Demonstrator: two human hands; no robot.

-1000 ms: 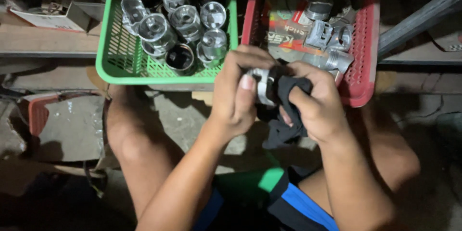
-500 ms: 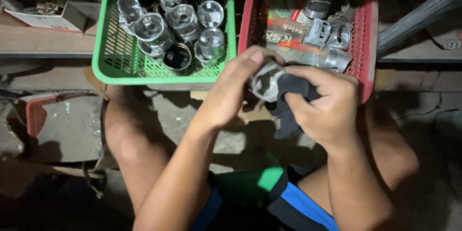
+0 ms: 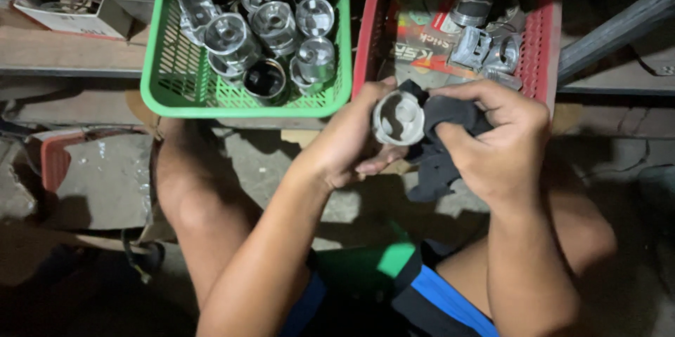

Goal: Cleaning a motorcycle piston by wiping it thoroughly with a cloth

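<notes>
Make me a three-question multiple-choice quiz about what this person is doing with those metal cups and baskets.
1. Where is the green basket?
A. left of the red basket
B. right of it
C. on top of it

2. What colour is the cloth?
A. white
B. yellow
C. dark

3. How is the metal cup held?
A. lying in a basket
B. gripped in the left hand
C. resting on the floor

Answers: 1 A, green sits left; 2 C, the rag in the right hand looks black; 3 B, left-hand fingers wrap it.
</notes>
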